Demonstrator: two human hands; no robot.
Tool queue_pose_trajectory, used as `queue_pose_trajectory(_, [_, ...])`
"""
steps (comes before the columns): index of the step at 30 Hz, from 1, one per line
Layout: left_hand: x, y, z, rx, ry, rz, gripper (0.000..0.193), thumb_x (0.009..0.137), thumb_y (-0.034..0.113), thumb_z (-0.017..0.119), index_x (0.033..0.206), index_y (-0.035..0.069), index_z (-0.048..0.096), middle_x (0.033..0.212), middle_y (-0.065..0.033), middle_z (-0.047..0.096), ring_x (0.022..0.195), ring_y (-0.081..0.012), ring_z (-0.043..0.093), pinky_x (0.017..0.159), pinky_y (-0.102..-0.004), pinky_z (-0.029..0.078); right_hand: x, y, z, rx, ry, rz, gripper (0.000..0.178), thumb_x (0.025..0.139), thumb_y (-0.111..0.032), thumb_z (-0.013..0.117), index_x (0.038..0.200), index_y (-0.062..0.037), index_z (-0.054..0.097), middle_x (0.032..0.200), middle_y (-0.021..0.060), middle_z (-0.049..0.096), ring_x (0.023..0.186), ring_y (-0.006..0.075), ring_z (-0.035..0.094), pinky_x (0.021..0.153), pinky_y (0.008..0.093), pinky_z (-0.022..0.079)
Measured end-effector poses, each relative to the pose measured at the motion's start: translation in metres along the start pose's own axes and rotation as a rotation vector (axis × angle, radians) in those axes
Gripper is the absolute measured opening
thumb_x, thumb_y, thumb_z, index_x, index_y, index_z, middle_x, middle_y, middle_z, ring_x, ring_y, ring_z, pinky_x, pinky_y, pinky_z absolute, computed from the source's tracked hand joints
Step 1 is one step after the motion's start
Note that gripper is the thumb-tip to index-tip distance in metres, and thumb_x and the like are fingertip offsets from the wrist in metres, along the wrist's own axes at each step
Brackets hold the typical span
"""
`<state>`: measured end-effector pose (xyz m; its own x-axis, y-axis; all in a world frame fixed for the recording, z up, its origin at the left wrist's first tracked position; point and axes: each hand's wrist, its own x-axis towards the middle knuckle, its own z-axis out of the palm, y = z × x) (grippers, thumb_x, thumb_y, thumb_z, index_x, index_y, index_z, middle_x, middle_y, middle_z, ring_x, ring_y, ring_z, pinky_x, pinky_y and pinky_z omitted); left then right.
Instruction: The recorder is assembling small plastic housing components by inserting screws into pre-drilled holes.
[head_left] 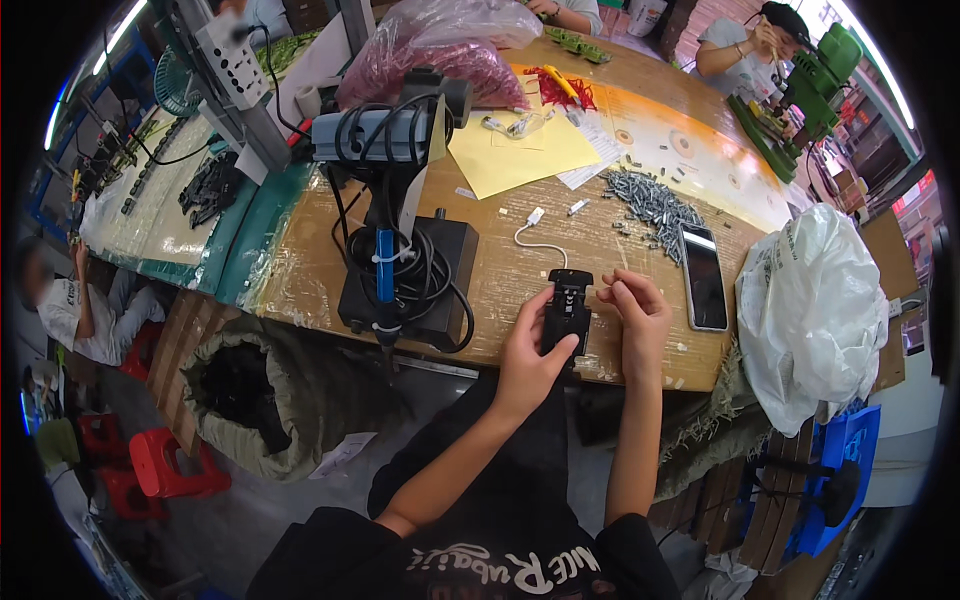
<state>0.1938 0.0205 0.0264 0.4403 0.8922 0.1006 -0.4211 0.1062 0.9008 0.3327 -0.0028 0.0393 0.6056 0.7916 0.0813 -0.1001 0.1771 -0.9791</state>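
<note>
My left hand (528, 362) grips a black plastic housing (569, 327) at the table's near edge, thumb across its lower part. Small metallic parts show in the upper half of the housing. A short white cable (541, 245) runs from the housing's top end to a white plug (535, 216) lying on the wood. Just to the right, my right hand (640, 312) has thumb and forefinger pinched together; whatever they hold is too small to make out. Beyond the hands lies a heap of small grey metal pieces (650, 205), with a phone (704, 277) beside it.
A bench tool with coiled black cable (408, 240) stands left of my hands. Yellow paper (515, 160) and a bag of reddish pieces (430, 70) lie farther back. A white plastic bag (815, 310) bulges at the right edge. Other people work around the table, near a green press (820, 80).
</note>
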Motion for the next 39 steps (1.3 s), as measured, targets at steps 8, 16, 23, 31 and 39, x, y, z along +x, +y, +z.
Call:
queue_pose_trajectory(8, [0.002,0.0,-0.003,0.066,0.023,-0.055,0.048,0.071,-0.005,0.06,0.112,-0.001,0.035,0.105,-0.0113,0.049,0.094,-0.0143,0.052,0.08,-0.0248,0.043,-0.009,0.006,-0.002,0.154,0.013,-0.027,0.013,0.08,-0.002,0.053,0.092,0.002,0.053,0.093,0.0143,0.06,0.084,0.0185,0.058,0.077,0.0275,0.044])
queue_pose_trajectory(16, [-0.007,0.001,0.009,0.629,-0.087,0.16,0.047,0.065,0.003,0.058,0.11,0.009,0.047,0.095,-0.0138,0.058,0.086,-0.0309,0.057,0.071,-0.0355,0.046,-0.013,0.005,-0.013,0.374,-0.171,0.059,0.009,0.076,0.001,0.053,0.084,-0.0003,0.051,0.105,0.0124,0.051,0.093,0.0163,0.049,0.083,0.0281,0.039])
queue_pose_trajectory(23, [-0.008,-0.001,0.01,0.66,-0.103,0.276,0.048,0.066,0.002,0.057,0.112,0.009,0.048,0.097,-0.0127,0.057,0.084,-0.0298,0.057,0.07,-0.0346,0.046,-0.015,0.006,-0.013,0.471,-0.193,0.082,0.011,0.075,0.002,0.053,0.085,-0.0012,0.049,0.098,0.0114,0.051,0.089,0.0155,0.05,0.08,0.0275,0.04])
queue_pose_trajectory(31, [-0.012,0.003,0.011,0.66,-0.167,0.189,0.046,0.067,-0.003,0.057,0.112,0.006,0.049,0.099,-0.0137,0.057,0.09,-0.0262,0.058,0.075,-0.03,0.045,-0.019,0.004,-0.014,0.472,-0.195,0.068,0.011,0.074,-0.002,0.053,0.083,-0.0023,0.047,0.093,0.0103,0.049,0.083,0.0138,0.049,0.075,0.0246,0.04])
queue_pose_trajectory(39, [-0.01,0.007,0.011,0.665,-0.217,0.167,0.047,0.067,-0.003,0.057,0.112,0.007,0.05,0.099,-0.0125,0.057,0.089,-0.0251,0.058,0.075,-0.0293,0.046,-0.017,0.009,-0.017,0.514,-0.195,0.034,0.012,0.074,-0.005,0.053,0.079,-0.0038,0.043,0.088,0.0111,0.048,0.077,0.0137,0.047,0.071,0.0239,0.04])
